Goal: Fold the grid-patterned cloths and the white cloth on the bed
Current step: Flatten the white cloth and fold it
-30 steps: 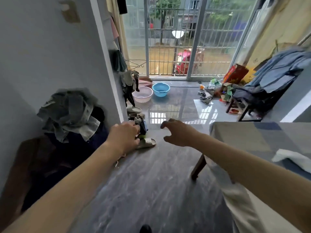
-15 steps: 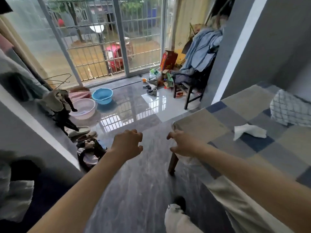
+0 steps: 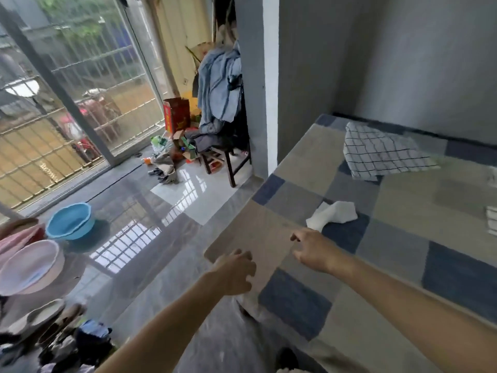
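Bed [image 3: 336, 168]: I see it running along the right, covered in a patchwork of tan, grey and dark blue squares, its near corner just ahead of my hands.
Grid-patterned cloth [image 3: 382, 152]: white with thin dark lines — lying rumpled and unfolded toward the far end of the bed, near the grey wall, one corner trailing out to the right.
Second grid piece [image 3: 491, 220]: only a sliver shows at the right edge of the frame; I cannot tell how it lies.
White cloth [image 3: 333, 214]: a small plain white piece, loosely bunched, resting on a dark blue square near the bed's left edge, just beyond my right hand.
Left hand [image 3: 234, 274]: fingers loosely curled, holding nothing, over the bed's near corner; whether it touches the cover I cannot tell.
Right hand [image 3: 309, 251]: fingers bent and relaxed, holding nothing — hovering over the tan square, near the white cloth but apart from it.
Floor: a blue basin [image 3: 70, 221] and a pink basin [image 3: 31, 266] sit at the left, near the barred glass door.
Chair [image 3: 223, 160]: piled with blue-grey clothes, standing by the pillar beyond the bed.
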`<state>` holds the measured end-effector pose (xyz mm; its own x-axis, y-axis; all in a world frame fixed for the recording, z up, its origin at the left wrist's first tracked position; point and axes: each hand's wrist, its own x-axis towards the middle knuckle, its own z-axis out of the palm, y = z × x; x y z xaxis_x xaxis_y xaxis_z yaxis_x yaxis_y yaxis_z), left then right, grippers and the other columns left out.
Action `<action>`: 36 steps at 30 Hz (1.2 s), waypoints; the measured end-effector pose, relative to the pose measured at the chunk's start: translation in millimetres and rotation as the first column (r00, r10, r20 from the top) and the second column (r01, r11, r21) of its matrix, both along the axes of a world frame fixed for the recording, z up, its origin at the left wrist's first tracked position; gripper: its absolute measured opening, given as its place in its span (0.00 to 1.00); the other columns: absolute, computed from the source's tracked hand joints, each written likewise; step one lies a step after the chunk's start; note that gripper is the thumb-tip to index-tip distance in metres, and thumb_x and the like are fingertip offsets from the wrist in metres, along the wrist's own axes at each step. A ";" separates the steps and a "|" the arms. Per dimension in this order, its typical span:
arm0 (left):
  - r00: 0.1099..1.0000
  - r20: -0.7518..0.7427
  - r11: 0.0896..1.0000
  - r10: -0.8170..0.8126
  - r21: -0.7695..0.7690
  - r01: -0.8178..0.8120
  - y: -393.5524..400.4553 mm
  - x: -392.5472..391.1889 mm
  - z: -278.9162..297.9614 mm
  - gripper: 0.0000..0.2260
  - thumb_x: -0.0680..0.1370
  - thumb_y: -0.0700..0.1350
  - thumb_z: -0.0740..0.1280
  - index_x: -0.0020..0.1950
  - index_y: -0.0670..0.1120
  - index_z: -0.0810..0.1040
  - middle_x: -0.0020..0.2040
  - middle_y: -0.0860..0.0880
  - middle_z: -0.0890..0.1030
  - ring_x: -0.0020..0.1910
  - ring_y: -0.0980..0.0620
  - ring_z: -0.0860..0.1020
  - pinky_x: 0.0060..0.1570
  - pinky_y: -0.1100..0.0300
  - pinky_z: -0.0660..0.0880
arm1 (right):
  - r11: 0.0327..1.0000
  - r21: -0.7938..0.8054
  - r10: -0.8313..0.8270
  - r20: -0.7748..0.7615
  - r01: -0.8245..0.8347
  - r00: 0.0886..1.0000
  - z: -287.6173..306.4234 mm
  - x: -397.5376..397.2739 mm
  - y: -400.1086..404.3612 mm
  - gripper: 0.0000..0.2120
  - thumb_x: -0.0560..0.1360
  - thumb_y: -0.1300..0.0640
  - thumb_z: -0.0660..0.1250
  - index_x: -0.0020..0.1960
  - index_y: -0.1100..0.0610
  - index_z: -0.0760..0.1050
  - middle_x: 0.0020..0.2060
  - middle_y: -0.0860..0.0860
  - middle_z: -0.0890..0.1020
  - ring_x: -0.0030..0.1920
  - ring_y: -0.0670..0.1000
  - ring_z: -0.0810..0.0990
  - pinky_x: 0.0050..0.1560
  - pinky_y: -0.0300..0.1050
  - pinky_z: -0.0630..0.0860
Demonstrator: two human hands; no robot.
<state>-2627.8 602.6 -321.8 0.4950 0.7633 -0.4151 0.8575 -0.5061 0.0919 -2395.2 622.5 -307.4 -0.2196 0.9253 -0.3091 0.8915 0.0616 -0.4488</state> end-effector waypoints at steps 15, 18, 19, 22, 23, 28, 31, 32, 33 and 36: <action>0.993 0.095 0.972 -0.071 -0.217 0.091 132.5 100.4 -54.4 0.12 0.78 0.50 0.67 0.59 0.49 0.76 0.65 0.51 0.72 0.61 0.48 0.74 0.61 0.57 0.71 | 0.969 -0.136 -0.183 0.164 0.206 0.969 -77.3 60.9 59.5 0.22 0.78 0.54 0.58 0.71 0.54 0.61 0.64 0.58 0.67 0.58 0.61 0.73 0.47 0.50 0.72; 0.991 0.132 0.972 -0.031 -0.226 0.060 147.5 112.5 -54.4 0.16 0.76 0.48 0.69 0.62 0.47 0.71 0.63 0.49 0.73 0.58 0.47 0.75 0.56 0.56 0.72 | 0.945 -0.119 -0.293 0.096 0.304 0.951 -74.3 64.0 65.6 0.17 0.76 0.55 0.62 0.65 0.56 0.69 0.62 0.54 0.72 0.57 0.58 0.76 0.46 0.48 0.73; 0.987 0.161 0.974 -0.004 -0.223 0.041 153.3 117.4 -52.5 0.20 0.76 0.48 0.70 0.65 0.48 0.68 0.63 0.49 0.73 0.57 0.47 0.75 0.54 0.56 0.73 | 0.933 -0.099 -0.344 0.051 0.347 0.938 -71.4 64.2 66.8 0.16 0.76 0.55 0.63 0.63 0.56 0.71 0.61 0.52 0.73 0.56 0.56 0.76 0.47 0.48 0.74; 0.959 0.282 0.985 0.037 -0.174 0.013 170.6 134.4 -45.2 0.33 0.74 0.49 0.72 0.73 0.51 0.58 0.71 0.49 0.67 0.62 0.46 0.74 0.57 0.52 0.74 | 0.866 -0.053 -0.500 -0.108 0.497 0.859 -53.3 61.9 68.4 0.09 0.74 0.53 0.66 0.54 0.53 0.75 0.55 0.50 0.79 0.53 0.53 0.79 0.47 0.46 0.76; 0.947 0.319 0.987 0.029 -0.162 0.025 174.9 140.8 -43.7 0.35 0.73 0.50 0.72 0.74 0.51 0.56 0.73 0.49 0.65 0.66 0.45 0.72 0.61 0.51 0.73 | 0.837 -0.057 -0.544 -0.181 0.544 0.819 -45.3 60.5 67.0 0.08 0.74 0.52 0.68 0.51 0.53 0.76 0.52 0.50 0.80 0.51 0.52 0.79 0.46 0.44 0.76; 0.861 0.508 0.970 0.021 -0.219 0.106 190.9 171.1 -48.3 0.19 0.76 0.46 0.69 0.67 0.48 0.72 0.64 0.48 0.72 0.61 0.46 0.75 0.60 0.55 0.72 | 0.802 -0.107 -0.571 -0.427 0.588 0.701 -15.5 60.5 60.1 0.12 0.69 0.53 0.74 0.40 0.49 0.70 0.37 0.45 0.78 0.36 0.44 0.74 0.32 0.31 0.68; 0.811 0.585 0.967 0.012 -0.212 0.138 194.2 178.0 -53.1 0.07 0.78 0.43 0.66 0.54 0.45 0.79 0.52 0.49 0.77 0.52 0.48 0.78 0.53 0.57 0.73 | 0.730 -0.029 -0.633 -0.406 0.683 0.659 -18.8 67.6 51.7 0.18 0.68 0.55 0.74 0.36 0.47 0.64 0.33 0.44 0.74 0.31 0.42 0.69 0.31 0.33 0.65; 0.791 0.611 0.964 0.029 -0.226 0.139 194.6 177.8 -54.4 0.06 0.78 0.43 0.64 0.53 0.45 0.79 0.49 0.50 0.77 0.50 0.48 0.77 0.49 0.58 0.72 | 0.706 -0.005 -0.653 -0.393 0.708 0.648 -21.4 70.9 48.9 0.18 0.69 0.57 0.73 0.36 0.48 0.63 0.32 0.44 0.72 0.31 0.42 0.68 0.31 0.34 0.64; 0.770 0.635 0.959 0.055 -0.248 0.136 195.0 177.0 -54.8 0.06 0.79 0.42 0.63 0.52 0.45 0.78 0.47 0.50 0.77 0.48 0.49 0.77 0.46 0.59 0.71 | 0.684 0.010 -0.669 -0.388 0.729 0.634 -23.1 74.1 46.1 0.16 0.70 0.60 0.72 0.37 0.49 0.64 0.31 0.44 0.71 0.31 0.42 0.68 0.31 0.35 0.64; 0.712 0.677 0.931 0.187 -0.353 0.091 197.1 174.7 -46.0 0.07 0.82 0.44 0.58 0.48 0.44 0.72 0.42 0.45 0.79 0.42 0.47 0.77 0.39 0.57 0.69 | 0.623 0.035 -0.711 -0.389 0.781 0.585 -22.8 86.1 39.2 0.11 0.72 0.63 0.68 0.45 0.53 0.68 0.37 0.44 0.74 0.37 0.46 0.72 0.34 0.34 0.66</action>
<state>-2453.1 799.7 -367.9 0.7108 0.6736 -0.2027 0.5004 -0.2818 0.8186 -2309.1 661.7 -330.2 0.5269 0.8334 -0.1671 0.4720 -0.4503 -0.7579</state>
